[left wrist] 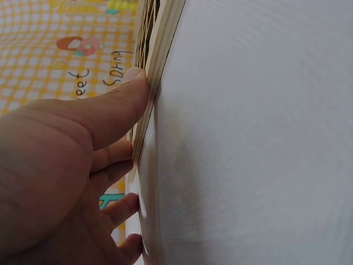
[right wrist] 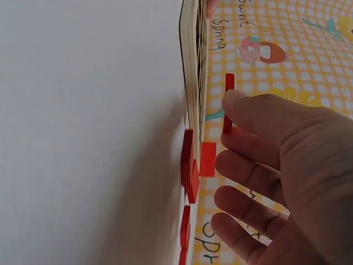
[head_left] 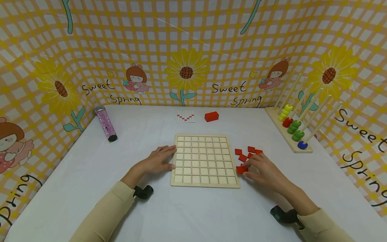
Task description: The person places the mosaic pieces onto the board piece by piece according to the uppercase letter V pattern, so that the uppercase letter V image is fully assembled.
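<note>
A square wooden grid board lies in the middle of the table, its cells bare. My left hand rests at its left side, fingers extended, with the thumb and fingertips against the board's edge. Right of the board, my right hand is over a loose group of red square tiles. Between thumb and index finger it pinches one red tile, seen edge-on in the right wrist view, raised above the other tiles. The hand hides part of the group.
Behind the board lie a small pattern card with red squares and a red block. A glittery pink microphone lies at back left. At the right stands a wooden peg rack with coloured beads. Patterned cloth walls the table.
</note>
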`<state>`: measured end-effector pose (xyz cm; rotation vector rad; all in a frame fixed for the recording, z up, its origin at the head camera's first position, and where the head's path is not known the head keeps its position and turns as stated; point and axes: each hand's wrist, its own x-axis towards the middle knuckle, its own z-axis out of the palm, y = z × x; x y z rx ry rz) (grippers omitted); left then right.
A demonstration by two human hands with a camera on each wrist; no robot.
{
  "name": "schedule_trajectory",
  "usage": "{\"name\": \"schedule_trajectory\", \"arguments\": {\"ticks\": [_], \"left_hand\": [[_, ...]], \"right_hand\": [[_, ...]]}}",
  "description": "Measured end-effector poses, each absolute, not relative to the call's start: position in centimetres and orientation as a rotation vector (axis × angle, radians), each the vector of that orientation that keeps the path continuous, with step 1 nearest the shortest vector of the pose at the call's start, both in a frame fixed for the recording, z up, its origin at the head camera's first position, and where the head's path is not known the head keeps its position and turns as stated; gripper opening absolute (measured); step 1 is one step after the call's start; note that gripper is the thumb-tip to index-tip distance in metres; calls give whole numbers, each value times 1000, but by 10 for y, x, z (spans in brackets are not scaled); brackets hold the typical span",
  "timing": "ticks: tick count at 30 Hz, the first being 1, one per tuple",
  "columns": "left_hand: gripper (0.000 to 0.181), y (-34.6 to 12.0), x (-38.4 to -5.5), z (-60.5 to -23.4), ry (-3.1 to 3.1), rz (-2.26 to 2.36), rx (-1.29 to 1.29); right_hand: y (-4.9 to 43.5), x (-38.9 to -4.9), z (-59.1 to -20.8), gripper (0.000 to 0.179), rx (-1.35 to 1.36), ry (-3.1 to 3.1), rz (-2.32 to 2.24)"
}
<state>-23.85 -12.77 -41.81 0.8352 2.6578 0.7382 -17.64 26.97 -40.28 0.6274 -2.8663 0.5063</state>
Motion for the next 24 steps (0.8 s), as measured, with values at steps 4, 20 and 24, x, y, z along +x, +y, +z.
{"name": "schedule_trajectory", "arguments": {"ticks": [4, 20, 24], "left_hand": [[71, -127, -239, -419, 2654, 739, 822], [71, -127, -239, -420, 2665, 718, 815], [71, -127, -239, -419, 2663, 725, 820]], "right_hand": [[263, -177, -403, 26, 638, -2852, 468], [237, -180, -400, 26, 675, -2780, 467], [230, -182, -401, 24, 678, -2776, 488]]}}
